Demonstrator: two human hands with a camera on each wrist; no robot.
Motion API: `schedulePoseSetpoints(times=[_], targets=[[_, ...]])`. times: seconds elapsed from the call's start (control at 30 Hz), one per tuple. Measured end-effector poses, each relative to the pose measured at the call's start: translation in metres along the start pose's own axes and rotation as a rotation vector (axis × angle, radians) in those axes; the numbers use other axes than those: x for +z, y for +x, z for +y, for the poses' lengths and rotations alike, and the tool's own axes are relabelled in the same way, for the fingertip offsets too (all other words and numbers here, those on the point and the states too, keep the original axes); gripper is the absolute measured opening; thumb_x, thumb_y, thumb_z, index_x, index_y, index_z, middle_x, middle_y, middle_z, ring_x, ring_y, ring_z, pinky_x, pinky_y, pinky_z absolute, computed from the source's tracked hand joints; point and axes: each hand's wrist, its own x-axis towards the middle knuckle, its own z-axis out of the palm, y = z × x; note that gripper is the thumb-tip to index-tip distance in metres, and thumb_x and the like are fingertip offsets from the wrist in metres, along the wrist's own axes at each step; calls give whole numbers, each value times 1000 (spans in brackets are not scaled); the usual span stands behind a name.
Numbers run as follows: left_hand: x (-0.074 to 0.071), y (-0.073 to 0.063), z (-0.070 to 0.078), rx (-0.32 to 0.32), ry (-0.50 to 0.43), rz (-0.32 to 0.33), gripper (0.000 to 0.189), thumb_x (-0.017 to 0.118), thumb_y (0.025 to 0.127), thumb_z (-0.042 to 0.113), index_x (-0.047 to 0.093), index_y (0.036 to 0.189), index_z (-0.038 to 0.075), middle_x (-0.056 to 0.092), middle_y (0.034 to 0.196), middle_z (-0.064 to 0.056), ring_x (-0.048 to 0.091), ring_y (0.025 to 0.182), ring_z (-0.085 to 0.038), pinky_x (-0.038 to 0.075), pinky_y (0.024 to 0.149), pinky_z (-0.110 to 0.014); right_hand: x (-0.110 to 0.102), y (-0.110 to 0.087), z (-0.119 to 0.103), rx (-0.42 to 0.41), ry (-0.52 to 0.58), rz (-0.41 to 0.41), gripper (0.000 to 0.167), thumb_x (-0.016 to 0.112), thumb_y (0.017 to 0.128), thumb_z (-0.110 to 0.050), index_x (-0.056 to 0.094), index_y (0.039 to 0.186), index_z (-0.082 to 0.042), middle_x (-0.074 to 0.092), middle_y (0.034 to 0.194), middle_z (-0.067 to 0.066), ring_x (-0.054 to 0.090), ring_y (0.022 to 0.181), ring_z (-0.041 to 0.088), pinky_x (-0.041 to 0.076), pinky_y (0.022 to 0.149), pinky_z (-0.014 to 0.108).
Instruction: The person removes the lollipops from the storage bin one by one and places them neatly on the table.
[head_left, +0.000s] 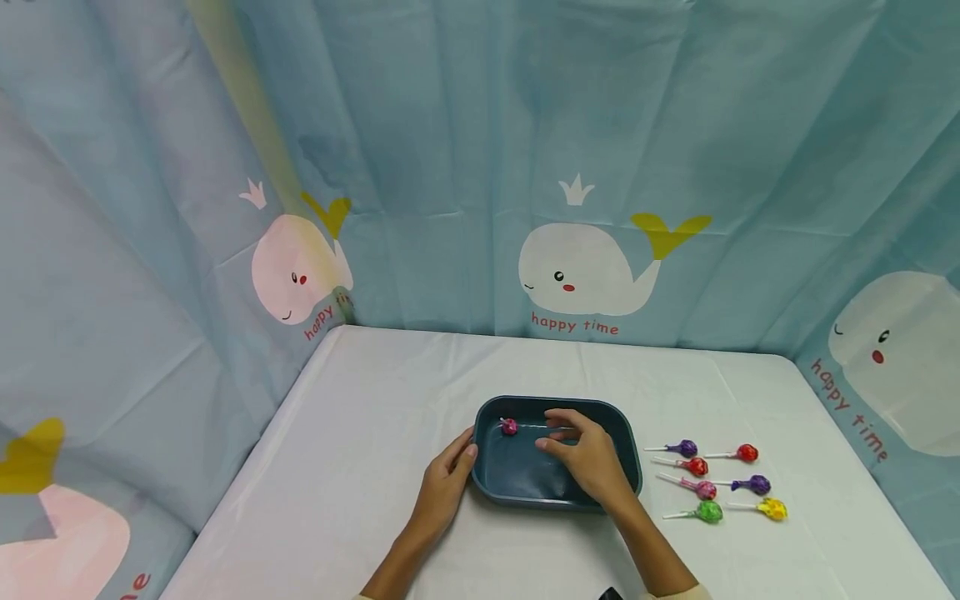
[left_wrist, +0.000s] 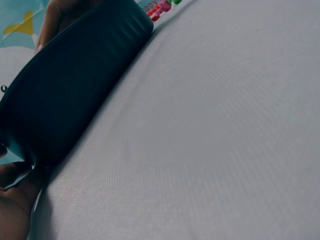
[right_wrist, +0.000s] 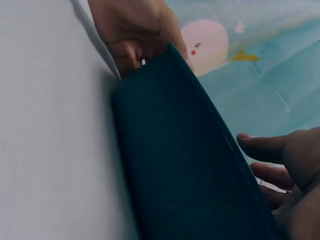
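Observation:
A dark teal rectangular tray (head_left: pixel 517 487) sits on the white table. My left hand (head_left: pixel 442 492) holds its left end, fingers and thumb against the outer wall and rim; in the left wrist view, left fingers (left_wrist: pixel 15 172) show at the tray's corner. Over the tray's right half hovers my right hand (head_left: pixel 588 458), thumb and forefinger apart; in the right wrist view its thumb (right_wrist: pixel 262 146) stretches toward the rim. I see nothing clearly held there. One pink wrapped lollipop (head_left: pixel 509 427) lies at the tray's far left, its stick hard to make out.
Right of the tray lie several lollipops, among them a green one (head_left: pixel 708 512), a yellow one (head_left: pixel 772 509), a red one (head_left: pixel 747 452) and a purple one (head_left: pixel 760 484). A blue curtain (head_left: pixel 450 167) printed with whales surrounds the table (head_left: pixel 337 500). A small black object (head_left: pixel 611 593) shows at the near edge.

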Motion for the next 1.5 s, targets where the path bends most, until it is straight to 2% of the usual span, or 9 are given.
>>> schedulePoseSetpoints(times=[0.3,0.57,0.8,1.07,1.3,1.5], targets=[[-1,0,0,3,10,-3,53,53,112,42,53,157,14,54,160,-3,45,152,-21,34,116,-13,16,12,-4,-4,-32,-47,47,87,89,-16,72,134,-12,76,127,7,74,110,26,60,96,53],[0,0,-2,3,7,-18,51,52,113,40,52,158,14,53,160,-3,44,153,-22,35,123,-27,29,22,-4,-28,-81,-114,46,86,90,-16,72,134,-11,73,134,10,74,114,32,59,97,57],[-1,1,-2,2,-5,-20,52,52,112,41,52,158,16,53,160,-3,44,153,-23,34,117,-14,37,29,-6,-52,-120,-127,45,89,86,-14,76,129,-14,74,129,13,73,108,31,60,91,54],[-1,1,-2,1,-14,-19,51,53,112,39,52,158,15,53,160,-3,44,153,-23,34,115,-12,45,38,-7,-130,-172,-137,38,88,85,-7,79,121,-10,74,128,14,67,121,34,54,105,57],[-1,1,-2,8,-26,-17,50,53,113,36,52,157,13,54,160,-5,44,153,-24,34,114,-10,51,40,-7,-181,-222,-133,28,89,82,-3,82,109,-6,74,113,10,66,99,25,57,87,46],[-1,1,-2,8,-33,-27,52,52,113,39,52,157,12,53,161,-6,44,153,-24,34,113,-9,52,40,-8,-212,-232,-133,14,86,84,1,82,95,-8,73,99,7,63,91,21,55,82,41]])
